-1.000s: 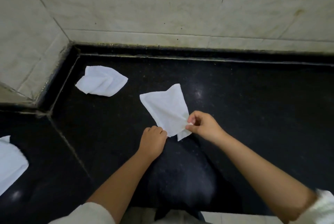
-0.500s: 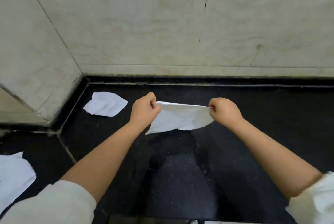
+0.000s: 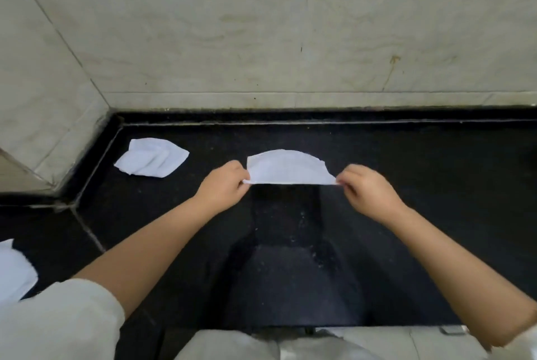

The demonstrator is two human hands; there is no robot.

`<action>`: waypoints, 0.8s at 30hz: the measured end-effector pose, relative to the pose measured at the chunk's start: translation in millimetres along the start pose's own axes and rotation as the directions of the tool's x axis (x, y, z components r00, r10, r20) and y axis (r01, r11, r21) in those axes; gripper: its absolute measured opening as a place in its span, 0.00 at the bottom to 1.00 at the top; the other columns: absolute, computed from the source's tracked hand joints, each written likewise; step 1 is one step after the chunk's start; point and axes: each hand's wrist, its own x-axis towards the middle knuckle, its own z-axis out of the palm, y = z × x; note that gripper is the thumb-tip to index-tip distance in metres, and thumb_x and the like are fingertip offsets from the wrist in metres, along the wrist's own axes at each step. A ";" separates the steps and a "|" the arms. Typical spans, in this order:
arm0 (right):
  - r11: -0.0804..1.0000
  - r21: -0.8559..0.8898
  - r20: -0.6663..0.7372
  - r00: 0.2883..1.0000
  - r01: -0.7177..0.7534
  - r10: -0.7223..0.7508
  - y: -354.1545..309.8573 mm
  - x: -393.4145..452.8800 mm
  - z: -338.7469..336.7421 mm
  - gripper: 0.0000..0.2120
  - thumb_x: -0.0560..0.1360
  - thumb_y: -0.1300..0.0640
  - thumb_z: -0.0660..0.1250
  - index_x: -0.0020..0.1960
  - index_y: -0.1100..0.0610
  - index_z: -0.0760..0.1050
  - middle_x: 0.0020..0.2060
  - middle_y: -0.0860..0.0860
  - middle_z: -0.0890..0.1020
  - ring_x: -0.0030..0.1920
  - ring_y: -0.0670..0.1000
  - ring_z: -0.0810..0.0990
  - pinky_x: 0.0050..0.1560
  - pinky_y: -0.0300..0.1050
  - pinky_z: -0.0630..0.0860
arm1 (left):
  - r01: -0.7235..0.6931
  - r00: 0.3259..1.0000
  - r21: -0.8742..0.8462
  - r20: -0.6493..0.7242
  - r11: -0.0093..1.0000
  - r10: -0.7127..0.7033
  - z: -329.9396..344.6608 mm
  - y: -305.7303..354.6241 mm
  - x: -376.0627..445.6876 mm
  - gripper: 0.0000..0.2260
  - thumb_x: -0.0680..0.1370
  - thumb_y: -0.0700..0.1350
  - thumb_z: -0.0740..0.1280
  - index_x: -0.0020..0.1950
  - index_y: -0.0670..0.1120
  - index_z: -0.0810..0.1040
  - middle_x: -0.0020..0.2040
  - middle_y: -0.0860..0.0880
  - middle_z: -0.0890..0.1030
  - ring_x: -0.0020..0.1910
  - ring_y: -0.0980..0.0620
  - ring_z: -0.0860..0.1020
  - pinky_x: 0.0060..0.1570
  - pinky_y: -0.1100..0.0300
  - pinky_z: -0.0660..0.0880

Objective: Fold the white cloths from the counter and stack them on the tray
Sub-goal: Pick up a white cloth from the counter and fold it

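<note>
cloth stretched taut between your hands

your left hand (image 3: 222,186) and right hand (image 3: 367,191) each pinch one end of the white cloth (image 3: 287,170), fingers curled on its corners. its long axis runs left to right between your hands, near edge pulled straight, far edge bowing away from you in an arc toward the wall (image 3: 261,40). it is held over the black counter (image 3: 421,185); whether it touches the surface cannot be told. open counter lies to the right of your right hand. a crumpled cloth (image 3: 151,162) sits well left of your left hand, near the corner; another white cloth (image 3: 14,272) lies by your left sleeve (image 3: 58,322). half a second ago the loose part hung toward you; now it arcs away.
</note>
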 end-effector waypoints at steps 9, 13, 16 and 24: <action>0.885 0.106 0.921 0.381 -0.453 0.085 -14.5 -57.6 46.5 0.11 0.73 0.65 0.62 0.54 0.62 0.78 0.37 0.49 0.79 0.33 0.41 0.76 0.40 0.34 0.71 | 0.009 0.511 0.069 0.857 0.998 -0.064 58.7 -8.7 -46.1 0.17 0.80 0.42 0.58 0.30 0.44 0.66 0.32 0.49 0.67 0.31 0.54 0.66 0.34 0.64 0.63; 0.865 0.046 0.897 0.401 -0.500 0.184 -1.2 -43.7 49.8 0.10 0.73 0.65 0.60 0.49 0.65 0.78 0.33 0.52 0.80 0.32 0.47 0.77 0.35 0.35 0.70 | 0.160 0.592 -0.049 0.804 0.986 -0.056 66.2 -12.3 -33.9 0.08 0.81 0.41 0.57 0.53 0.43 0.74 0.50 0.46 0.74 0.48 0.48 0.77 0.42 0.65 0.70; 0.889 -0.028 0.773 0.554 -0.457 0.309 7.5 -43.1 65.8 0.11 0.73 0.65 0.59 0.47 0.70 0.77 0.45 0.64 0.81 0.46 0.60 0.79 0.43 0.45 0.71 | 0.164 0.811 -0.085 0.579 0.983 -0.085 73.7 -11.5 -21.0 0.01 0.80 0.42 0.58 0.50 0.46 0.68 0.48 0.47 0.72 0.45 0.53 0.71 0.35 0.66 0.66; 0.820 -0.058 0.522 0.683 -0.570 0.511 5.0 -45.0 93.8 0.12 0.76 0.65 0.56 0.50 0.63 0.78 0.52 0.58 0.79 0.53 0.56 0.77 0.49 0.44 0.72 | 0.008 0.941 0.228 0.327 0.974 -0.084 103.8 -13.3 -3.3 0.12 0.82 0.44 0.54 0.59 0.43 0.74 0.56 0.46 0.77 0.53 0.50 0.76 0.54 0.59 0.72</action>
